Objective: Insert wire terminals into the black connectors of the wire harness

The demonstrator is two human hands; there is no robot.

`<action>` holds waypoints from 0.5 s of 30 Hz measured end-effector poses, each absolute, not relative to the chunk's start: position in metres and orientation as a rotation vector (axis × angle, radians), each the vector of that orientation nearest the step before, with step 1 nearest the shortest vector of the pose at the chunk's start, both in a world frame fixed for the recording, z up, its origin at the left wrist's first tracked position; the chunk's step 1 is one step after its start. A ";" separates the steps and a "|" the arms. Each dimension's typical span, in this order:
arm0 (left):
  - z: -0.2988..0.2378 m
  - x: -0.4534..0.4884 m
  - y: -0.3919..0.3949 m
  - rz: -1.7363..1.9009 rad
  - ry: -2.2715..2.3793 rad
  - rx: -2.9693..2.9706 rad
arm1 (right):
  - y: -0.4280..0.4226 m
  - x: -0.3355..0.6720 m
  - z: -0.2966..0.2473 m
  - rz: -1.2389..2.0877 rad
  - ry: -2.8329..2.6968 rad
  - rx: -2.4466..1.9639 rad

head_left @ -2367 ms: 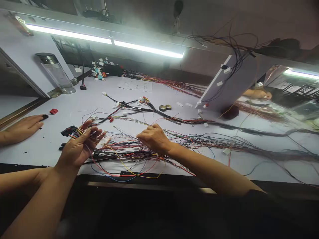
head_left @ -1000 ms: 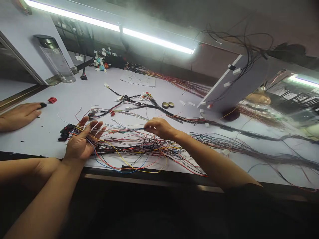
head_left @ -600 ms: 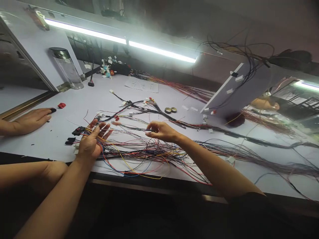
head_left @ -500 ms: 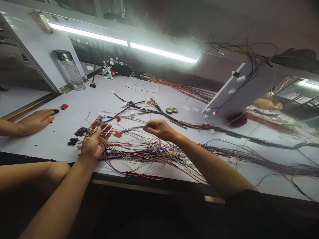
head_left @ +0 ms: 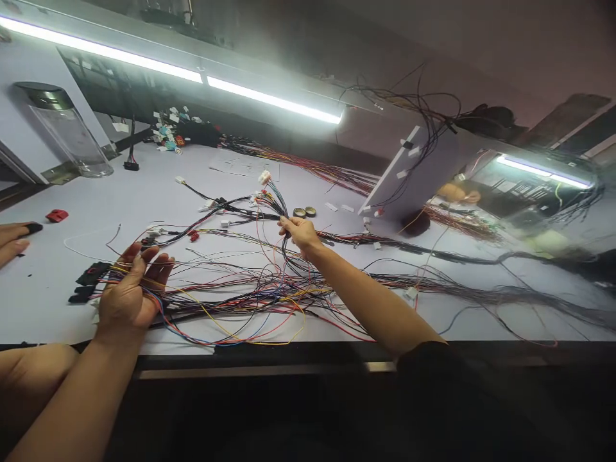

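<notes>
My left hand (head_left: 129, 292) curls palm-up around a bundle of coloured wires (head_left: 113, 273), thumb pressed over them. Black connectors (head_left: 94, 274) stick out on the bundle's left. Further right, my right hand (head_left: 301, 234) pinches a wire bundle (head_left: 276, 196) that rises from its fingers to a white connector (head_left: 264, 178). Behind that hand runs a black-wrapped harness (head_left: 394, 240). Loose wires (head_left: 274, 292) spread over the table between and below both hands. A small red connector (head_left: 194, 237) lies between my hands.
Another person's hand (head_left: 14, 240) rests at the left edge, near a red connector (head_left: 56, 216). A glass bottle (head_left: 72, 138) stands at the back left. Two tape rolls (head_left: 305, 212) lie behind my right hand. A white upright panel (head_left: 394, 170) stands at the right.
My right hand has moved away from my left and lifted a bundle whose white connector now points up. The view has swung right. My left hand keeps its hold.
</notes>
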State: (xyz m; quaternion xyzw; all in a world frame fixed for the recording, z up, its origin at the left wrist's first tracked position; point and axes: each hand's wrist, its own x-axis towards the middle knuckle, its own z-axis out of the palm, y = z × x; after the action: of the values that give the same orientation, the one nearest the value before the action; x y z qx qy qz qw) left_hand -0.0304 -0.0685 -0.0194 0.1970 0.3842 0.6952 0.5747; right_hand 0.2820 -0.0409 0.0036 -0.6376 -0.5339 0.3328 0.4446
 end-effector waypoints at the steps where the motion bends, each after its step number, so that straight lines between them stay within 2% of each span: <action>1: -0.018 -0.030 -0.069 1.629 0.909 0.465 | -0.035 0.282 -0.001 0.807 -1.326 -1.635; 9: -0.019 -0.031 -0.069 1.603 0.909 0.503 | -0.030 0.268 -0.012 0.675 -1.608 -1.951; 15: -0.022 -0.028 -0.069 1.621 0.896 0.470 | -0.072 0.251 0.000 0.398 -1.954 -1.678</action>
State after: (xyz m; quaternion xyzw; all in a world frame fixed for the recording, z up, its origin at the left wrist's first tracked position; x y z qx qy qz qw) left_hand -0.0285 -0.0686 -0.0221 0.2009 0.3828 0.6927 0.5773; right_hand 0.2509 -0.0720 0.0003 -0.6209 -0.7231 0.1471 0.2645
